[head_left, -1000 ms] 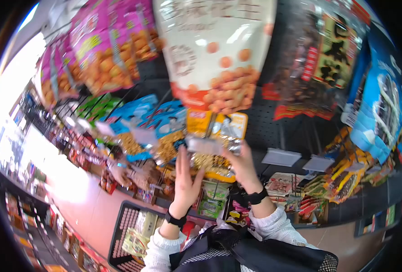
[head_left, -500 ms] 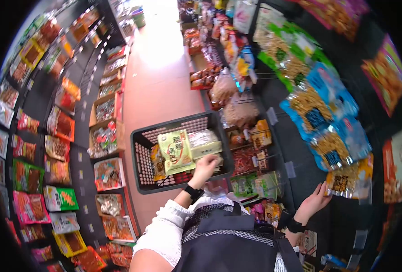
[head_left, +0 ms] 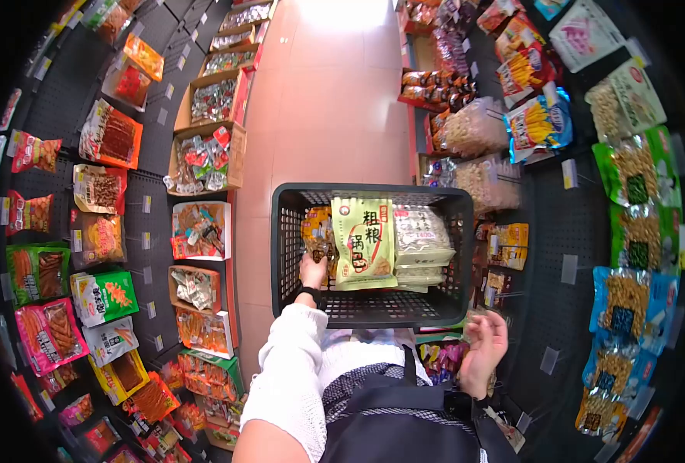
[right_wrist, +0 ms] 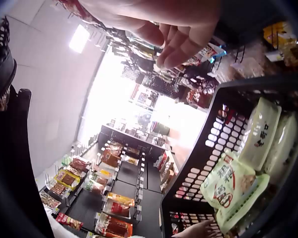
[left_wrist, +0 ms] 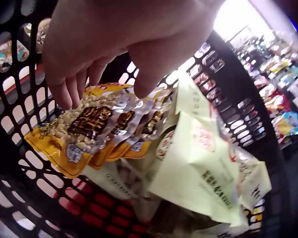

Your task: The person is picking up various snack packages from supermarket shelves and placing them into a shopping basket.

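My left hand (head_left: pixel 314 272) is inside the black basket (head_left: pixel 373 315) at its left side. In the left wrist view, its thumb and loosely bent fingers point down onto several yellow-edged nut packs (left_wrist: pixel 92 124), lying overlapped, with the fingertips right at their upper part. Beside these packs lies a pale green snack bag (head_left: pixel 364 243), and a stack of whitish packs (head_left: pixel 423 239) fills the basket's right half. My right hand (head_left: pixel 485 351) hangs past the basket's near right corner, fingers loosely curled with nothing seen in them.
Shelves of hanging snack bags line both sides, with blue nut bags (head_left: pixel 624 305) at right and boxed snacks (head_left: pixel 203 162) at left. The pinkish tiled aisle floor (head_left: pixel 327 100) runs ahead. A dark backpack (head_left: pixel 396 420) sits against the person's front.
Both hands have left the yellow packs on the rack. The view has turned down to the basket; my left hand has moved to its left side, and my right hand has come off the shelf.
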Motion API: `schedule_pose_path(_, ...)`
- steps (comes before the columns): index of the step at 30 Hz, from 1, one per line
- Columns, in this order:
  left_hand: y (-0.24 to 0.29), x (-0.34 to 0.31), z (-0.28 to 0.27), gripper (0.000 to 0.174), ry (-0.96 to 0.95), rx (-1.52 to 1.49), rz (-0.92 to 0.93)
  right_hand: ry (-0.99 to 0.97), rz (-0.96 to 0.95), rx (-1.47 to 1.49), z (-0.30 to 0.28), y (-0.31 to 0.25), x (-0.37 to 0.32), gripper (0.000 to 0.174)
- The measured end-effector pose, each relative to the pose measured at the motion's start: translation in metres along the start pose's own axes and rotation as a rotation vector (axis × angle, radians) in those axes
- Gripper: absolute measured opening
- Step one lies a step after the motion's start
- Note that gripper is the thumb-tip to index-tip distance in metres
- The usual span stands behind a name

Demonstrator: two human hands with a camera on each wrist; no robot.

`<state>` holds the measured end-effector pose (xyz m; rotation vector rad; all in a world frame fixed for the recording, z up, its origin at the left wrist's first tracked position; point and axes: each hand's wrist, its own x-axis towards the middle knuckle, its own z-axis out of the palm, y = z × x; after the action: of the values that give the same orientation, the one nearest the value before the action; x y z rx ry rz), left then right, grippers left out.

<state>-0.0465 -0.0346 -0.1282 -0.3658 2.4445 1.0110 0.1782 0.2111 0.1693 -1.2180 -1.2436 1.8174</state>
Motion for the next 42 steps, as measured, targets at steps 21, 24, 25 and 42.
schedule_pose_path(21, 0.006, 0.041, 0.026, 0.082, -0.013, 0.145, 0.021, -0.420, 0.160, -0.392, 0.018, 0.050, 0.004, 0.018)
schedule_pose_path(24, 0.018, 0.036, 0.022, 0.067, -0.011, 0.308, 0.161, -0.436, 0.102, -0.480, 0.005, 0.052, 0.002, 0.018)
schedule_pose_path(25, 0.026, 0.034, 0.019, 0.064, 0.001, 0.359, 0.207, -0.446, 0.072, -0.492, 0.001, 0.051, -0.001, 0.018)
schedule_pose_path(42, 0.166, -0.166, -0.074, 0.018, 0.149, 0.037, 0.756, -0.649, -0.213, -0.618, -0.044, -0.027, -0.013, 0.042)
